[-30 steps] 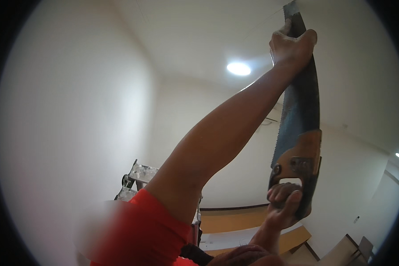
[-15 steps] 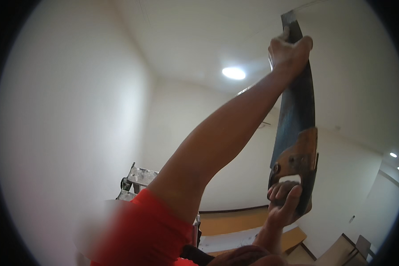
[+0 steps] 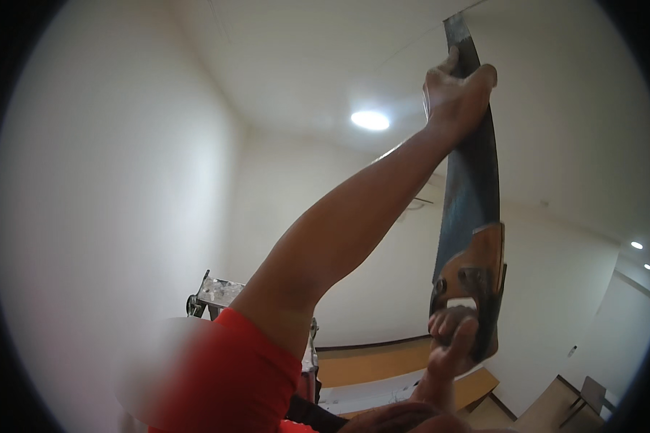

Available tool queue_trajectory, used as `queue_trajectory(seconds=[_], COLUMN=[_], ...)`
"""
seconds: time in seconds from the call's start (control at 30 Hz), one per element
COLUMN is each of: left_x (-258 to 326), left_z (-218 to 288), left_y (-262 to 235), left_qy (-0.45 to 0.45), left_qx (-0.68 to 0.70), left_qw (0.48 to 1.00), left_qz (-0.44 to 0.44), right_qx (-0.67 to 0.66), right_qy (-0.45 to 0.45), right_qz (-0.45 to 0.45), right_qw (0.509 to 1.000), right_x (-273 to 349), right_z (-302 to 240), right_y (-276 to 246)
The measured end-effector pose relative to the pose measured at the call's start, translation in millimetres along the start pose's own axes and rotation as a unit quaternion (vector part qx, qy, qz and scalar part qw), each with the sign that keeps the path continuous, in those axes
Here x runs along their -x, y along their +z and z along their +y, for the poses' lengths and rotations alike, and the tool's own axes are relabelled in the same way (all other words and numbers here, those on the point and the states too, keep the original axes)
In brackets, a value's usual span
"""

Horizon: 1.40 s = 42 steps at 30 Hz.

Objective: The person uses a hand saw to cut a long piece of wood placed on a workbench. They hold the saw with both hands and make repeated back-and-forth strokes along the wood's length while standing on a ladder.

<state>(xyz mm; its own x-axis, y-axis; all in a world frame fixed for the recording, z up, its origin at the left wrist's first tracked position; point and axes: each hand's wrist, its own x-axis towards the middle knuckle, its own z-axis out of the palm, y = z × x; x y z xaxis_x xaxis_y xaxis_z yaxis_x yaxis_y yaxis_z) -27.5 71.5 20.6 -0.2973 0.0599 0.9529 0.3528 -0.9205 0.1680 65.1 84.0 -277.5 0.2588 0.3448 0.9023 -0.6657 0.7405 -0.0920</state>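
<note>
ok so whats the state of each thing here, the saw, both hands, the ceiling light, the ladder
hand saw: held upright, blade tip up at the ceiling, wooden handle at the bottom
left hand: arm stretched up, gripping the blade near its tip
right hand: fingers curled through the saw handle
ceiling light: on
stepladder: standing by the wall, mostly hidden behind the red sleeve

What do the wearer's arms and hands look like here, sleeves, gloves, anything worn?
Both hands are bare, no gloves: left hand, right hand. No watch, rings or bands show. The left arm is uncovered up to a short bright red sleeve at the shoulder. The right forearm is mostly cut off by the lower edge.
</note>
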Motion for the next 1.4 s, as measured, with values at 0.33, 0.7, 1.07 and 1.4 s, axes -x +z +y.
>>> queue_trajectory(seconds=[0.33,0.7,1.07,1.4], left_x=[-10.2,-2.8,-7.4,-6.6], left_z=[-4.3,-1.4,-14.8,-14.8], left_y=[-6.1,-2.0,-1.5,2.8], left_qy=[-0.034,0.01,-0.002,-0.007], left_qx=[-0.026,-0.021,-0.031,0.003], left_qw=[0.999,1.0,0.999,1.0], left_qz=[0.006,0.02,-0.007,-0.006], right_qx=[0.015,-0.016,0.02,0.02], right_qy=[-0.02,-0.006,-0.006,-0.006], right_qz=[-0.067,0.02,-0.023,-0.033], right_qw=[0.997,1.0,1.0,0.999], right_x=[0.3,-10.3,-2.5,-3.8], right_z=[23.5,15.8,11.8,12.8], right_y=[-9.9,2.0,-3.3,-1.3])
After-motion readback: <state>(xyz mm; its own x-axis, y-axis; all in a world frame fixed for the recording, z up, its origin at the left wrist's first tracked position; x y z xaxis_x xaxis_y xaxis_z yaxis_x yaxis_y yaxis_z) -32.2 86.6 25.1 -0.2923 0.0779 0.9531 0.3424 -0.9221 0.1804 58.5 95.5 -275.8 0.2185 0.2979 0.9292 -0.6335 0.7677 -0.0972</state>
